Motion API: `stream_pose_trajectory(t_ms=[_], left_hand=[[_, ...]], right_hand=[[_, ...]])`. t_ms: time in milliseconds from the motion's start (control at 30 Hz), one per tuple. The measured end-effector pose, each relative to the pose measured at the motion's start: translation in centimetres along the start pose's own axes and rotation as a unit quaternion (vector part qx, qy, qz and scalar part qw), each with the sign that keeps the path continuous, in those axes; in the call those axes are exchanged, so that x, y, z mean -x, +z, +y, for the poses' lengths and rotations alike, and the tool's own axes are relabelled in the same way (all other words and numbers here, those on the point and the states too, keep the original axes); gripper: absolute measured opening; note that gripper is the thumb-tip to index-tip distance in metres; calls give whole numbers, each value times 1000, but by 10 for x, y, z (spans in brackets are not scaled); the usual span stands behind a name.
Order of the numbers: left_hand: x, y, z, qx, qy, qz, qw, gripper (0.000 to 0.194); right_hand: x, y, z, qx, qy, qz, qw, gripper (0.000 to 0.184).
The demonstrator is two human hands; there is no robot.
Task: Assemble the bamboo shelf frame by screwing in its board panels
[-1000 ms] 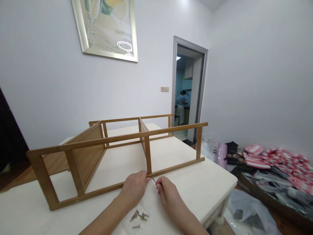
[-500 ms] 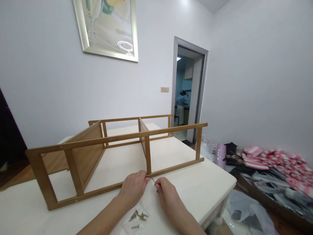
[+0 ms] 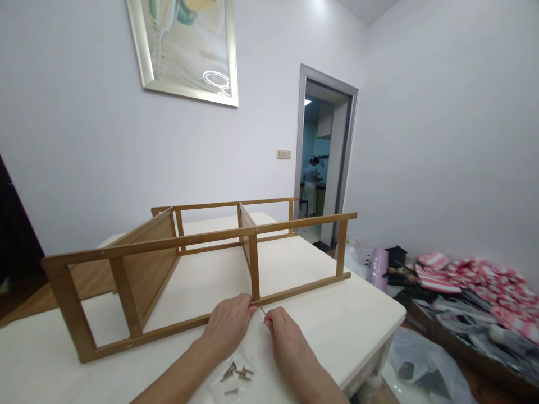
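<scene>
A brown wooden shelf frame [image 3: 181, 242] lies on its side on a white table [image 3: 320, 331]. My left hand [image 3: 229, 320] is closed around its near lower rail, just left of the middle upright [image 3: 254, 266]. In my right hand [image 3: 284, 331], pinched between thumb and fingers, is a thin metal hex key [image 3: 263, 310]. Its tip meets the rail at the foot of that upright, close to my left fingertips. Below my hands, a clear plastic bag [image 3: 219, 387] with several screws [image 3: 242, 372] lies between my forearms.
Clothes in red-and-white stripes [image 3: 480, 275] and plastic-wrapped items [image 3: 463, 325] are heaped on the right, beyond the table's edge. A plastic bag [image 3: 425, 359] lies on the floor there. Through the doorway [image 3: 324, 157], a person [image 3: 310, 178] stands in another room.
My right hand has turned slightly and shifted a little to the left, the hex key still in its fingers. My left hand stays on the rail.
</scene>
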State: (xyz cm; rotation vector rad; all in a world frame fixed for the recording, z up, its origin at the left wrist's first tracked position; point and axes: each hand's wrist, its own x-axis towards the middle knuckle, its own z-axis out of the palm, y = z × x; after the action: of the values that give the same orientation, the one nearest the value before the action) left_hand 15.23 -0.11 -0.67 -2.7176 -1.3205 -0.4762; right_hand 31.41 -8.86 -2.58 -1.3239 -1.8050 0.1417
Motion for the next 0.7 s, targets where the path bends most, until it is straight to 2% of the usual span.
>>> stream_pose_trajectory(t_ms=[367, 567, 700], left_hand=[[-1, -1, 0, 5, -9, -5, 1000, 24], [0, 0, -1, 6, -8, -10, 1000, 27], [0, -1, -1, 8, -5, -14, 1000, 28]], right_hand=[[-1, 1, 3, -5, -9, 16, 1000, 19], [0, 0, -1, 29, -19, -20, 999, 20], [1, 3, 0, 61, -30, -17, 998, 20]])
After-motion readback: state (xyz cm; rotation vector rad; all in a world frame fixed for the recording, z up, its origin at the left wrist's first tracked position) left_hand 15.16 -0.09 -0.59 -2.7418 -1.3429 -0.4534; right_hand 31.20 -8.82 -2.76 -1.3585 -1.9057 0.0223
